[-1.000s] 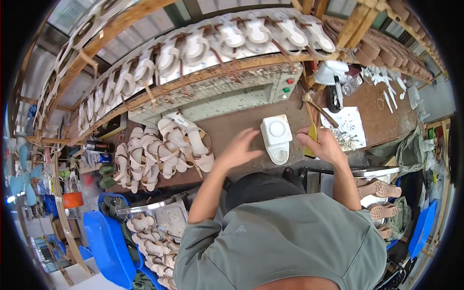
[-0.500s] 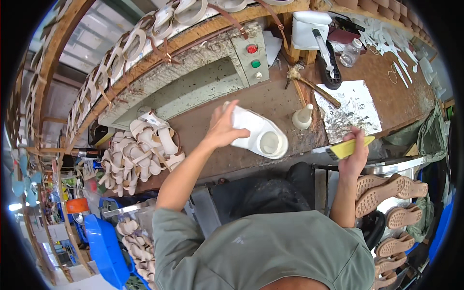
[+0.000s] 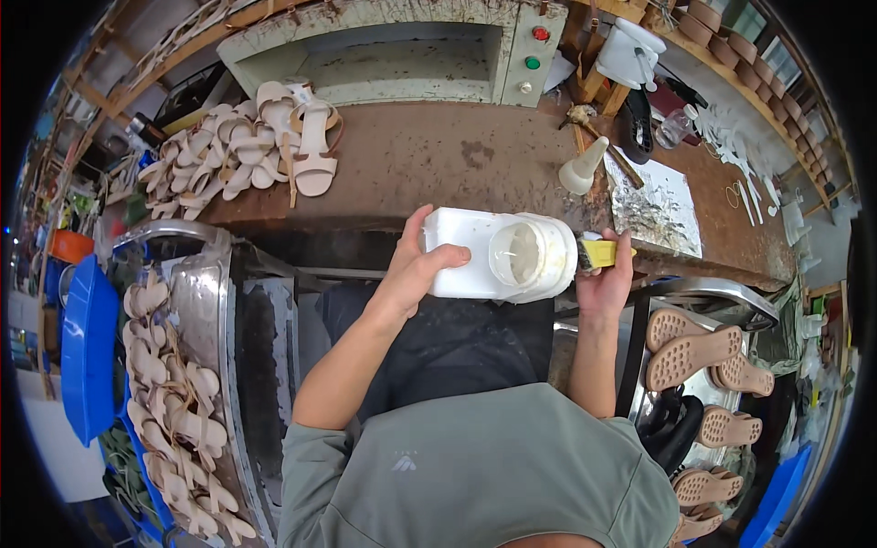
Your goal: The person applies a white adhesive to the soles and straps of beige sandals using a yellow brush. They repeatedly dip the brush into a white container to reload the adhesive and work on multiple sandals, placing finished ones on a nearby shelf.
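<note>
My left hand [image 3: 408, 276] grips a white plastic container [image 3: 473, 225] by its squared end, thumb on top. The container is held lying over my lap, at the front edge of the workbench. A round opening [image 3: 517, 253] in its upper side shows a pale inside; how much is in it I cannot tell. Close to the container's rounded end, my right hand [image 3: 607, 285] is closed on a yellow-handled brush [image 3: 603, 254]. The brush's dark bristles point toward the container and are partly hidden by it. Whether they touch it I cannot tell.
On the brown bench [image 3: 411, 155] lie a heap of beige sandal uppers [image 3: 228, 151], a cream cone-tipped bottle [image 3: 583, 169], a hammer [image 3: 621, 164] and a stained paper sheet [image 3: 653, 210]. Tan soles [image 3: 694, 356] rest on a rack at right; more sandals [image 3: 183, 411] stand at left.
The container has come nearer to me, over my lap, and turned level. The brush has moved left, up to the container's end. My view has swung round, shifting the bench.
</note>
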A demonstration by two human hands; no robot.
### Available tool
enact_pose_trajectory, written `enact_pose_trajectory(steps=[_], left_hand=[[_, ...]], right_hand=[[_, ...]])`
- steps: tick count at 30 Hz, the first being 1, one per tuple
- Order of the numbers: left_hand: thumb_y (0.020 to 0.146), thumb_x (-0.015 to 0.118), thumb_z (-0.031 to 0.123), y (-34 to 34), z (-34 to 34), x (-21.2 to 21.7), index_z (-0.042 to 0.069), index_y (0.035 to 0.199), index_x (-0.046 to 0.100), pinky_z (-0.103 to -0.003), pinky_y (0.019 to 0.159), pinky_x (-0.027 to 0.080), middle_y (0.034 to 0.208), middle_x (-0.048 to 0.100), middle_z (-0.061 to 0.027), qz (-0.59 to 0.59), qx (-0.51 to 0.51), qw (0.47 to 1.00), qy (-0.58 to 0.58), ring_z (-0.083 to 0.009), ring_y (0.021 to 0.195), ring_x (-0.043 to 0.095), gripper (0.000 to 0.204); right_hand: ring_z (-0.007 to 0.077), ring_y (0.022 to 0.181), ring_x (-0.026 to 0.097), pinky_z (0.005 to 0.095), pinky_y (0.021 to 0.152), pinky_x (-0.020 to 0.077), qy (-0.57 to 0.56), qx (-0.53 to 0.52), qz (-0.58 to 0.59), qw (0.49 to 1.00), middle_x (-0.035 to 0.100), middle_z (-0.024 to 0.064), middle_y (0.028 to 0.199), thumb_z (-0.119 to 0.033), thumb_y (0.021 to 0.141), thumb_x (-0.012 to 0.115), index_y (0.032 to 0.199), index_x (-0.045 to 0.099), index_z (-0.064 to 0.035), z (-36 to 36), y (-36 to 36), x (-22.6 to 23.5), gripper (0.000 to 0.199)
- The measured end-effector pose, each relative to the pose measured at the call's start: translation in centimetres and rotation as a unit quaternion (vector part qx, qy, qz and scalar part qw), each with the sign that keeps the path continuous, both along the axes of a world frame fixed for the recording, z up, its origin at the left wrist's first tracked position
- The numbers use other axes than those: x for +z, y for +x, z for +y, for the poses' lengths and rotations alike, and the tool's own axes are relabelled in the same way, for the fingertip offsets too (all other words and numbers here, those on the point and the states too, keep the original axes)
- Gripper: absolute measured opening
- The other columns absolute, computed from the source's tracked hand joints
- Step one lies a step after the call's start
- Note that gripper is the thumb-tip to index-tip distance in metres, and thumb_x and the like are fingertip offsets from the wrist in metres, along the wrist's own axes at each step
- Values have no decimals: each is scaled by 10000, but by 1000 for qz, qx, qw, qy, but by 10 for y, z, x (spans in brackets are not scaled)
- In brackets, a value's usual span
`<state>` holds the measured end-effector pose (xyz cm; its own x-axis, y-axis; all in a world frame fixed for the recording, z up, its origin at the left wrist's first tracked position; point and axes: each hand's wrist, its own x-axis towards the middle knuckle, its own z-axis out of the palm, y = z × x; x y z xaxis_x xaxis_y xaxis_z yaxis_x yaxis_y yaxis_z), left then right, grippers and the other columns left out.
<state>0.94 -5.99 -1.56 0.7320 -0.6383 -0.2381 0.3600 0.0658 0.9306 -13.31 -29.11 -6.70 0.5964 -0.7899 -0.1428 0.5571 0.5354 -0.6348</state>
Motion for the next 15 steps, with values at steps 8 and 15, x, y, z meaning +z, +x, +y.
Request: enact_pose_trajectory(steps=[8, 15], left_hand=[[727, 592, 127, -24, 38, -46, 9, 1298, 365, -351, 978, 387, 1214, 502, -126, 136, -82, 971, -177, -225, 1139, 491, 626], [752, 570, 164, 30, 42, -36, 5, 1248, 457, -360, 948, 417, 1148, 569, -105, 176, -37, 964, -194, -227, 1057, 550, 533]], right_hand=[[156, 625, 619, 264, 549, 502, -147, 16, -4, 989, 627, 107, 840, -233, 936, 488, 1070, 549, 21, 28, -27, 36, 294], [227, 719, 661, 310, 639, 531, -241, 10, -27, 970, 638, 171, 924, -108, 898, 533, 1140, 509, 37, 47, -34, 65, 283]])
